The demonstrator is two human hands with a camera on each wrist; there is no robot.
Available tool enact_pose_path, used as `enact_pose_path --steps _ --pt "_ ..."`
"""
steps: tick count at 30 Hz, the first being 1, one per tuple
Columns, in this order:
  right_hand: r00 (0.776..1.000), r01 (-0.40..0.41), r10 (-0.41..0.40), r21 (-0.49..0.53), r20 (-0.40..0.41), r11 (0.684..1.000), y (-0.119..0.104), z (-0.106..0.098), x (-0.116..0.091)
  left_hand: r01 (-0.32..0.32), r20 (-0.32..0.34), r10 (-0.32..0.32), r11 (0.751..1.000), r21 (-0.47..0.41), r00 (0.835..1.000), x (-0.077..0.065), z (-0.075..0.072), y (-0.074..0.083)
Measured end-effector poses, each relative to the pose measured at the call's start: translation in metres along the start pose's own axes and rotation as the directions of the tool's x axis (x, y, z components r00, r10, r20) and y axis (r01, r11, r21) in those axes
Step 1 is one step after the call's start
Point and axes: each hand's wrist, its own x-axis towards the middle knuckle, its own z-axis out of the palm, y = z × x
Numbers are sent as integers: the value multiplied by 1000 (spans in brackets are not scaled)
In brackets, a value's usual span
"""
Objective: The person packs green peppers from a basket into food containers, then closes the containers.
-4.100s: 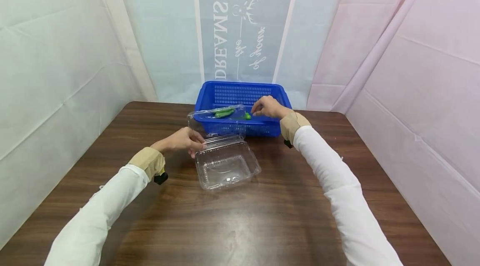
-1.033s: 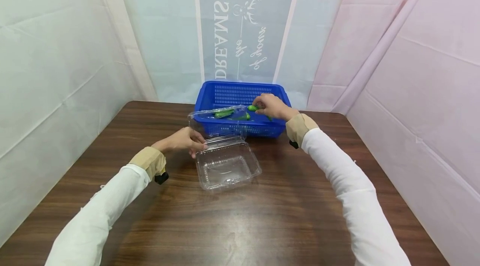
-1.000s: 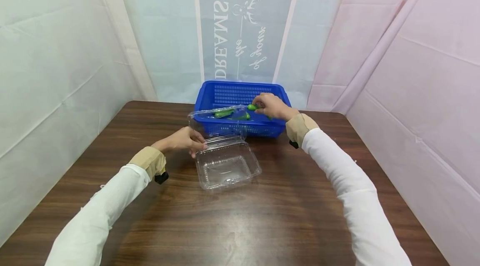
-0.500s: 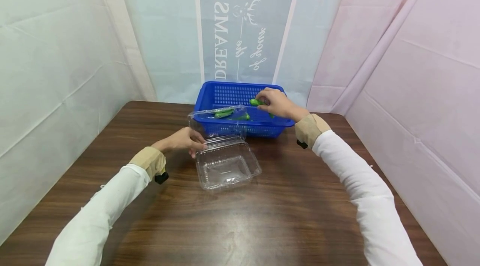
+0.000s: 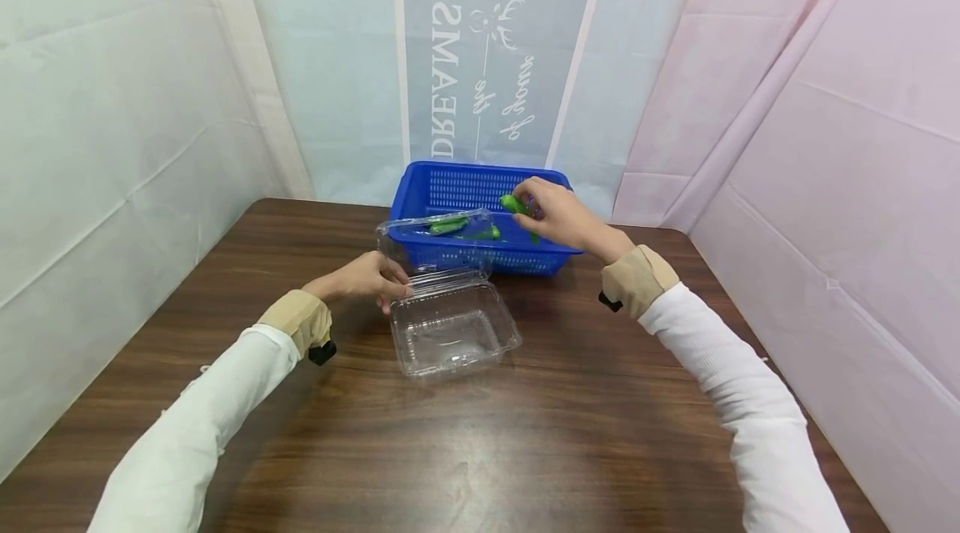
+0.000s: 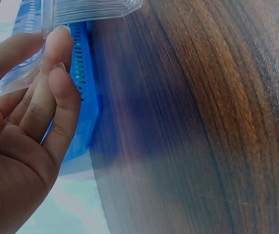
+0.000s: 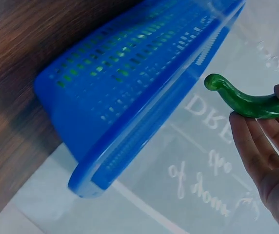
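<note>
My left hand [image 5: 367, 279] pinches the hinge edge of a clear plastic clamshell container [image 5: 453, 333], which lies on the table with its lid raised. In the left wrist view, thumb and fingertips of the left hand [image 6: 32, 112] meet at the ridged plastic. Over the blue basket [image 5: 487, 258], my right hand [image 5: 558, 212] holds a curved green pepper [image 7: 247, 103] between thumb and fingers. Its rounded end [image 5: 512, 203] points left in the head view. Other green peppers [image 5: 448, 226] lie in the basket, partly seen through the lid.
The dark wooden table [image 5: 465, 450] is bounded by pale cloth walls at both sides and a printed cloth [image 5: 495, 57] behind the basket. The raised lid [image 5: 435, 237] leans against the basket's front rim.
The right hand reached into the basket, took hold of the green pepper and lifted it, shifting slightly right. The left hand and container stay as they were.
</note>
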Motion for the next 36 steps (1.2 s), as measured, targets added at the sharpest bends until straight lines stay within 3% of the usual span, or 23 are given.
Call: enact_pose_path --steps 12,21,30,36 --pt "983 180 -179 -20 45 983 -39 7 -11 18 0 -18 1000 -3 1000 3 -1 1" --pt "964 254 -254 7 78 967 -56 21 -15 25 -5 -25 1000 10 1000 1 0 3" --pt "923 362 -363 34 128 932 -69 49 -20 11 -4 -11 1000 1 1000 2 2 2" --pt "896 392 -390 35 215 919 -76 70 -21 12 -5 -12 1000 -5 1000 3 2 2"
